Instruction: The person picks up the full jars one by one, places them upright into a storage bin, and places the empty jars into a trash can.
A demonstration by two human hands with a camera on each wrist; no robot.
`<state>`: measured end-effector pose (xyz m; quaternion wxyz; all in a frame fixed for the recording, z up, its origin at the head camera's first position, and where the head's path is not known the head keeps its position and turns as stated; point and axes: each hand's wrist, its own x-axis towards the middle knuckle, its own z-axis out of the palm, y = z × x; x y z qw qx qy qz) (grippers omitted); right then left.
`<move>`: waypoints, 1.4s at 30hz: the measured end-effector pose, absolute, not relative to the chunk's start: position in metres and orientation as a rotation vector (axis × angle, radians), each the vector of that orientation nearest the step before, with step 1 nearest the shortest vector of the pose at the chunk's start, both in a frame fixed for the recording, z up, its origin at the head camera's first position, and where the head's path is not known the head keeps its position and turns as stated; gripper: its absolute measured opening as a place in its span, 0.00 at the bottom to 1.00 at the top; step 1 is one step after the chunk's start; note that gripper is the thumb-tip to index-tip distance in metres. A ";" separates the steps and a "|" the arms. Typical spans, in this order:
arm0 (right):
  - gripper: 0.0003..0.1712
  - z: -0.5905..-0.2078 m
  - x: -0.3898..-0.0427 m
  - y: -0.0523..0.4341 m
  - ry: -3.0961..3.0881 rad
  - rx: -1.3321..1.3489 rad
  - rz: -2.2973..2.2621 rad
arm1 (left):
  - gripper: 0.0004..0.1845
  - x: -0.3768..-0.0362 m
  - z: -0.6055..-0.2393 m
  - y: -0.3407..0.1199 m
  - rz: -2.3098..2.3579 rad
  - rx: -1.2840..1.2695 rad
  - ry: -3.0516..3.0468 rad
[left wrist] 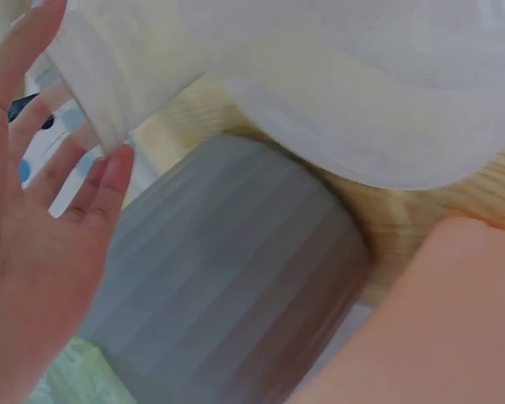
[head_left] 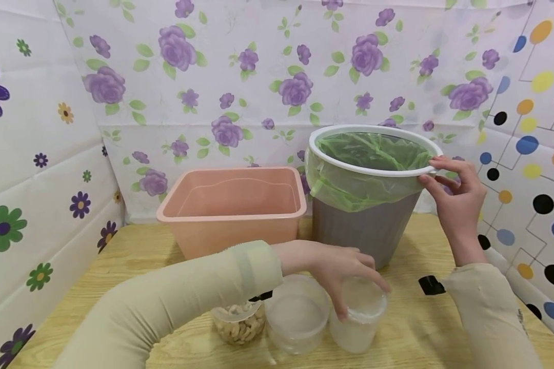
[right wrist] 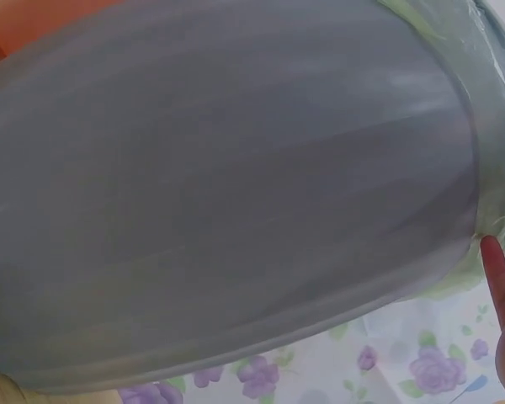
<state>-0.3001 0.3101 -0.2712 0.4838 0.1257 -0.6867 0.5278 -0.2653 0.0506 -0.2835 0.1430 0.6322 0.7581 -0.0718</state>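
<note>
My left hand (head_left: pixel 337 271) reaches across from the left and grips the top of a clear plastic jar (head_left: pixel 356 328), thumb on the near side and fingers along the far side. In the left wrist view, the fingers (left wrist: pixel 109 185) lie against the jar's rim (left wrist: pixel 88 93). My right hand (head_left: pixel 461 197) pinches the white rim (head_left: pixel 374 171) of a grey trash bin (head_left: pixel 360 230) at its right edge. A translucent green bag (head_left: pixel 346 189) lines the bin and folds down over its outside. One finger (right wrist: pixel 495 261) rests against the bag in the right wrist view.
Left of the jar stand a wider clear round container (head_left: pixel 297 323) and a clear tub of cashews (head_left: pixel 240 328), partly hidden by the left sleeve. A pink rectangular basin (head_left: pixel 231 218) stands behind them, left of the bin. Patterned sheets surround the wooden table (head_left: pixel 134 246).
</note>
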 end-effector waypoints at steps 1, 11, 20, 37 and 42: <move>0.20 -0.271 -0.300 0.310 -1.680 0.306 1.281 | 0.50 -0.266 -0.284 0.050 -0.196 1.823 2.178; 0.20 -0.271 -0.299 0.312 -1.709 0.296 1.259 | 0.49 -0.267 -0.278 0.048 -0.139 1.827 2.060; 0.20 -0.271 -0.299 0.314 -1.714 0.305 1.262 | 0.49 -0.269 -0.269 0.048 -0.132 1.854 2.044; 0.19 -0.268 -0.298 0.312 -1.692 0.354 1.273 | 0.48 -0.271 -0.195 0.039 -0.086 1.780 2.127; 0.19 -0.267 -0.297 0.310 -1.689 0.361 1.273 | 0.48 -0.269 -0.172 0.031 -0.046 1.790 2.184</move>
